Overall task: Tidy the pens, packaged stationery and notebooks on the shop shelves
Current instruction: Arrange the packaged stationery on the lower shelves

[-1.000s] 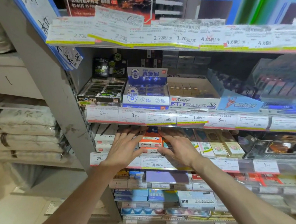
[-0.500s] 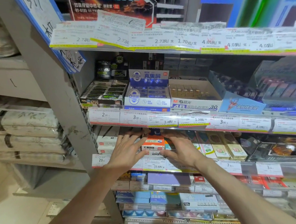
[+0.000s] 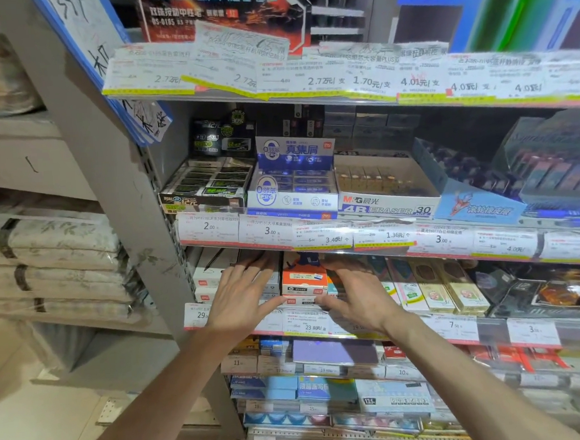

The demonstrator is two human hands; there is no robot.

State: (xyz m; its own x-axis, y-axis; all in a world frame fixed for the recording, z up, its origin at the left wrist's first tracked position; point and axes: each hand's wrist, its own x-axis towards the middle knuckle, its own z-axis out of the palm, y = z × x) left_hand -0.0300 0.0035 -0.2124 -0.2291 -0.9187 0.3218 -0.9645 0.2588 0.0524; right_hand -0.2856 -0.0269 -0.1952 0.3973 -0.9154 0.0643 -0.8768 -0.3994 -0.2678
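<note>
On the middle shelf stands a small stack of orange-and-white boxes [image 3: 304,282]. My left hand [image 3: 242,298] lies flat on the white boxes [image 3: 207,277] to its left, fingers straight, thumb against the stack's lower left corner. My right hand [image 3: 355,294] rests on the packets to the stack's right, fingers reaching under the shelf above, thumb at the lower right corner. Neither hand wraps round anything. Yellow packaged stationery [image 3: 434,288] stands in a row further right.
The shelf above holds eraser display boxes [image 3: 383,192] and a blue-white box [image 3: 293,185]. Price labels [image 3: 265,232] line every shelf edge. Lower shelves carry notebooks [image 3: 335,352] and flat packs. A grey upright post [image 3: 107,184] and wrapped bundles [image 3: 51,257] stand to the left.
Both hands have closed in slightly on the orange-and-white stack, thumbs now at its lower corners. The view has shifted a little downward.
</note>
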